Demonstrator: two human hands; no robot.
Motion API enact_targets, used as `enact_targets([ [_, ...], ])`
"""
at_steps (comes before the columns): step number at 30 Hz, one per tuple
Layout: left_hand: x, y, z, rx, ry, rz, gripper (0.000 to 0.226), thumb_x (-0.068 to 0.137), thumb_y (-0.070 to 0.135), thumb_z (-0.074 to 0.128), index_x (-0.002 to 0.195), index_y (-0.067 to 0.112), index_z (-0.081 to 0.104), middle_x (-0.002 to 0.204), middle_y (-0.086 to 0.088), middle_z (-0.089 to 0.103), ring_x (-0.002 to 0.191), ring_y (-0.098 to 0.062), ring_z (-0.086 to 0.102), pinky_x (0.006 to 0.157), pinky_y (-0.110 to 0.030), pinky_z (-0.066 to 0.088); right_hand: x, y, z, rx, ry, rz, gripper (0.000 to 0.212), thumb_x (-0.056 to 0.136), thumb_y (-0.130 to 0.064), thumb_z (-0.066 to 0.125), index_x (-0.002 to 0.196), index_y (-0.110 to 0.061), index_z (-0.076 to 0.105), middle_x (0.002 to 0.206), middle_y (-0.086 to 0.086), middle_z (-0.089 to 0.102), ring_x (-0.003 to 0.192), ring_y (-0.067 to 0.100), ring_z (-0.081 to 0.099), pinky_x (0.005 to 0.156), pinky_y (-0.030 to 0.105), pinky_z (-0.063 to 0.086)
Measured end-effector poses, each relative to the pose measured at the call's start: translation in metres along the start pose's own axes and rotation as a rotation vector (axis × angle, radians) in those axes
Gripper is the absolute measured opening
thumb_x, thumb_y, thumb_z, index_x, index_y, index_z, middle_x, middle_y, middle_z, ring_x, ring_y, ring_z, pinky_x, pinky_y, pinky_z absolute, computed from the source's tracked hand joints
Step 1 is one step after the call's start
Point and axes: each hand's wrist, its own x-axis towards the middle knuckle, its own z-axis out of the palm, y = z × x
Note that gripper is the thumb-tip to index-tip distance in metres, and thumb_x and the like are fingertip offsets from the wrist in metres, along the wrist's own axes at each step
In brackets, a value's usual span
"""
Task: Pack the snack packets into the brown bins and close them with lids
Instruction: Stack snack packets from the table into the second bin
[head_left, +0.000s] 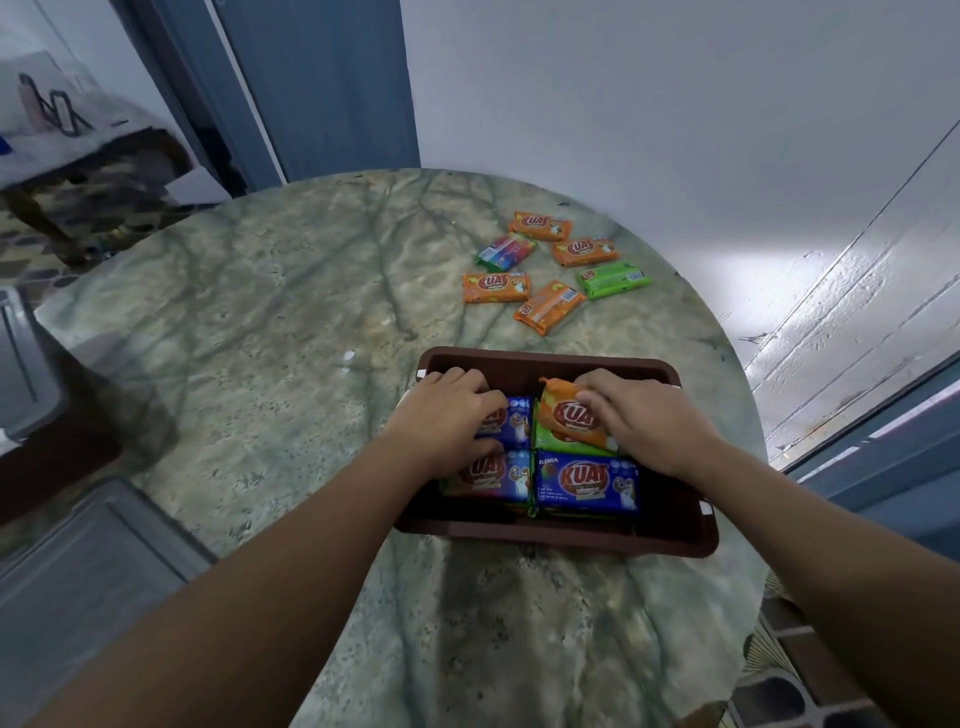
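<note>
A brown bin (670, 540) stands on the round marble table (291, 322) with no lid on it. Inside lie blue snack packets (587, 483), and a green one (558, 441) shows beneath an orange one. My left hand (447, 415) reaches into the bin's left half, its curled fingers gripping a blue packet (511, 418). My right hand (644, 421) holds an orange packet (566, 415) tilted over the green one in the right half. Several loose packets lie beyond the bin: orange ones (496, 287), a green one (613, 279) and a multicoloured one (506, 251).
A white wall runs behind the table on the right. Grey lidded containers (83, 566) stand on the floor at the left. A dark wooden table (78, 156) sits at the far left. No brown lid is in view.
</note>
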Motion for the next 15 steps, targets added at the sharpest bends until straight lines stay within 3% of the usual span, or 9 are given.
enact_targets([
  [4,-0.0008,0.0005,-0.0007,-0.011,0.005,-0.003,0.058,0.091,0.061,0.06,0.141,0.034,0.05,0.131,0.003,0.052,0.117,-0.019,0.049,0.1,-0.037,0.041,0.0012,0.0002,-0.0028,-0.015,-0.012,0.012,0.034,0.106,-0.057,0.026,0.129,-0.045,0.048,0.09,-0.013,0.071,0.081,0.007,0.066,0.074,0.036,0.053],
  [9,0.0,0.0012,-0.0015,-0.008,-0.003,-0.006,0.057,0.091,0.062,0.059,0.14,0.035,0.051,0.131,0.003,0.052,0.116,-0.019,0.049,0.1,-0.038,0.042,0.0049,-0.0016,-0.0035,-0.07,-0.071,-0.031,0.041,0.102,-0.064,0.032,0.137,-0.048,0.049,0.117,-0.02,0.054,0.101,0.008,0.062,0.082,0.036,0.052],
  [13,-0.0002,0.0017,-0.0025,-0.011,-0.007,-0.005,0.057,0.091,0.063,0.059,0.14,0.035,0.052,0.131,0.003,0.052,0.116,-0.019,0.05,0.099,-0.038,0.042,0.0042,-0.0032,-0.0046,-0.051,-0.065,-0.04,0.068,0.085,-0.075,0.06,0.142,-0.043,0.04,0.128,-0.017,0.053,0.111,0.005,0.059,0.088,0.036,0.054],
  [15,-0.0004,0.0013,-0.0033,-0.011,-0.011,-0.005,0.057,0.092,0.062,0.058,0.141,0.035,0.052,0.132,0.003,0.052,0.117,-0.019,0.05,0.1,-0.038,0.042,0.005,-0.0036,-0.0047,-0.129,-0.106,-0.084,0.072,0.079,-0.079,0.063,0.14,-0.045,0.043,0.13,-0.018,0.053,0.116,0.004,0.053,0.089,0.031,0.05],
])
